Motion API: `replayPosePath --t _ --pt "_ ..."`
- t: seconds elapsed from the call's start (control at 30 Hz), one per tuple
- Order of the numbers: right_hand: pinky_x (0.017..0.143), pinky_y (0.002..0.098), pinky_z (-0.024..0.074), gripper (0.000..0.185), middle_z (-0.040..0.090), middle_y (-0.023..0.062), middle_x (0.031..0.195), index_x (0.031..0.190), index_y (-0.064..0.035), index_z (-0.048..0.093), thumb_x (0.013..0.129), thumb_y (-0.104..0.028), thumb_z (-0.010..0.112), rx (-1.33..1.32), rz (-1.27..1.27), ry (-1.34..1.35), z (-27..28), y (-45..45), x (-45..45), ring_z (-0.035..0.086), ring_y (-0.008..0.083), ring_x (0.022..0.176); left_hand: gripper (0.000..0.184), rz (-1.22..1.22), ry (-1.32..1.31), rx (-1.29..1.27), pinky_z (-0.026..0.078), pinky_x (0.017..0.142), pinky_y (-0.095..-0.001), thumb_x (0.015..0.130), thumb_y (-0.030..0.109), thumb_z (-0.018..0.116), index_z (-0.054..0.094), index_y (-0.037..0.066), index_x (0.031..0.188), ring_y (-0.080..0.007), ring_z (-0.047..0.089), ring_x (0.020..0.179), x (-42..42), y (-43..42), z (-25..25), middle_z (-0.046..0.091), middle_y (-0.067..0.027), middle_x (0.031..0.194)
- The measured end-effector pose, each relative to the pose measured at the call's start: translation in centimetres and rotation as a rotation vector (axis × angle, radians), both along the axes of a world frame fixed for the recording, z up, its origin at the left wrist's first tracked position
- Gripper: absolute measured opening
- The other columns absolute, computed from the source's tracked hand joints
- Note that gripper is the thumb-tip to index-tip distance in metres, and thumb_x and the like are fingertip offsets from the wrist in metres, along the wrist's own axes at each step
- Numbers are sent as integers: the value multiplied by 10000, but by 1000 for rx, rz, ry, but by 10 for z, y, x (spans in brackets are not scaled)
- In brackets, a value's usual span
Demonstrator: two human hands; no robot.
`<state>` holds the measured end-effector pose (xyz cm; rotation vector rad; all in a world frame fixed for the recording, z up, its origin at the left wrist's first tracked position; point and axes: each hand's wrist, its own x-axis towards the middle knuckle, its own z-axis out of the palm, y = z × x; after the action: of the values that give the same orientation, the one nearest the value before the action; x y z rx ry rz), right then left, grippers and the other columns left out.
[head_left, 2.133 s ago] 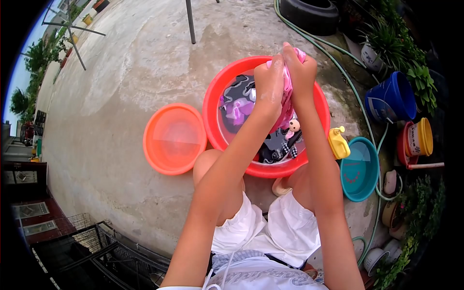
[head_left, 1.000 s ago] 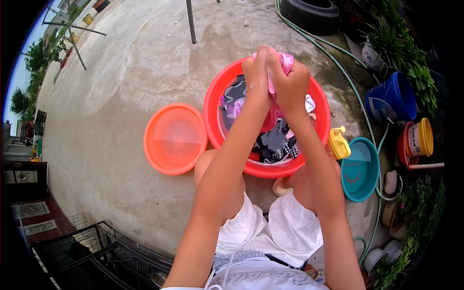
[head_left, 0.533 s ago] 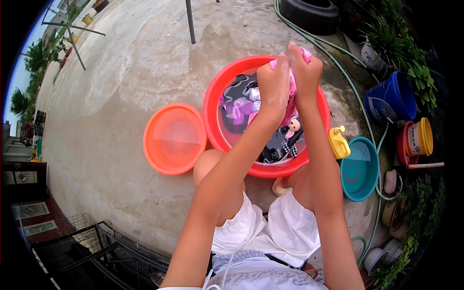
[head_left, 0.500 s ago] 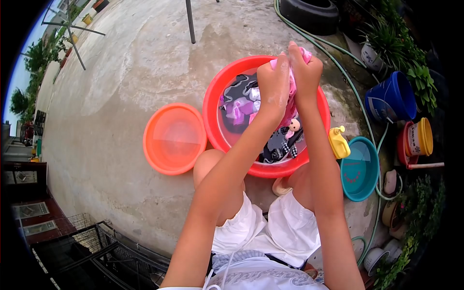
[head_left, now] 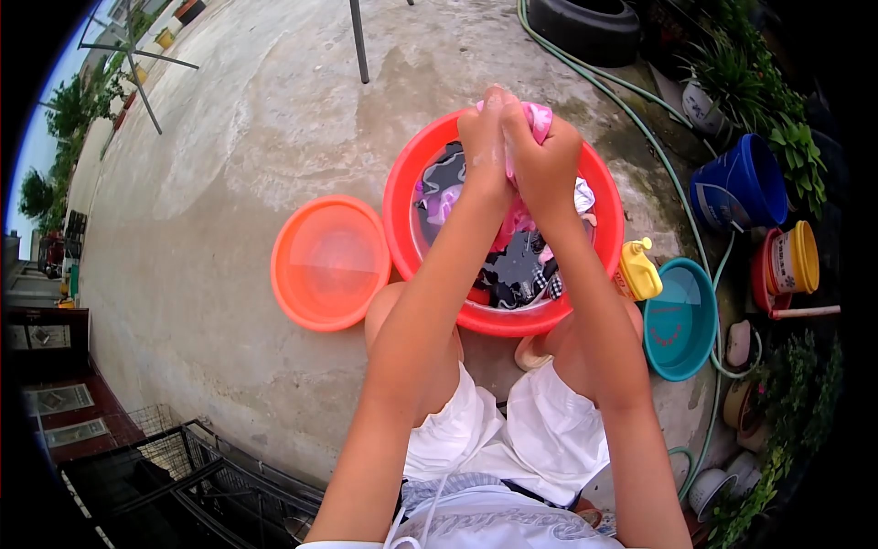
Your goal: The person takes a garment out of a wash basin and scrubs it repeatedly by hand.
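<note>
A pink piece of clothing (head_left: pixel 519 218) is bunched between my two hands above the large red basin (head_left: pixel 399 197). My left hand (head_left: pixel 486 146) is closed on the cloth, its thumb pointing away from me. Pressed against it, my right hand (head_left: pixel 549 151) also grips the cloth, with a patterned pink fold showing over its fingers. The lower end of the cloth hangs toward the water. In the basin lie wet black clothes (head_left: pixel 512 274), a purple-and-white piece (head_left: pixel 443 203) and a white piece (head_left: pixel 583 195). My palms and inner fingers are hidden.
An orange basin (head_left: pixel 331 220) stands left of the red one. To the right are a yellow jug (head_left: pixel 639 272), a teal basin (head_left: pixel 681 352), a blue bucket (head_left: pixel 759 183) and a green hose (head_left: pixel 651 137). A black tire (head_left: pixel 585 32) lies at the far side.
Both hands have moved left together with the pink cloth, and the right hand has turned over it. The white piece at the basin's right side has come into view.
</note>
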<state>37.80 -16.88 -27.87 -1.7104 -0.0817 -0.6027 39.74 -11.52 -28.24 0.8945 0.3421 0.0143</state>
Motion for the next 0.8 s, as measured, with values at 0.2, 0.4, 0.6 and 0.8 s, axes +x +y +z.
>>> replayPosePath --t 0.2,0.4,0.6,0.8 --pt "395 282 271 382 354 -4 415 485 5 429 776 -215 543 236 -30 114 -4 -25 27 312 67 420 228 -118 -101 244 310 480 -219 833 224 460 505 51 691 -28 366 542 -25 -13 9 424 48 614" --pt "398 299 296 391 382 42 402 484 11 442 771 -230 551 106 -32 87 0 -10 12 339 97 396 274 23 -72 72 305 438 -263 799 229 476 452 45 597 -75 347 461 -7 -10 1 418 22 568" --pt "386 328 307 376 430 110 410 477 10 454 741 -225 583 -133 16 -63 -5 7 -7 400 190 348 246 -7 61 130 314 428 -266 775 244 504 463 64 613 -91 382 465 12 14 -6 427 14 561" --pt "393 294 294 379 378 40 402 490 19 450 757 -223 568 142 -10 95 -4 -13 17 347 87 389 261 10 -14 80 320 480 -242 817 211 461 472 51 612 -63 389 513 -15 -15 7 424 30 563"
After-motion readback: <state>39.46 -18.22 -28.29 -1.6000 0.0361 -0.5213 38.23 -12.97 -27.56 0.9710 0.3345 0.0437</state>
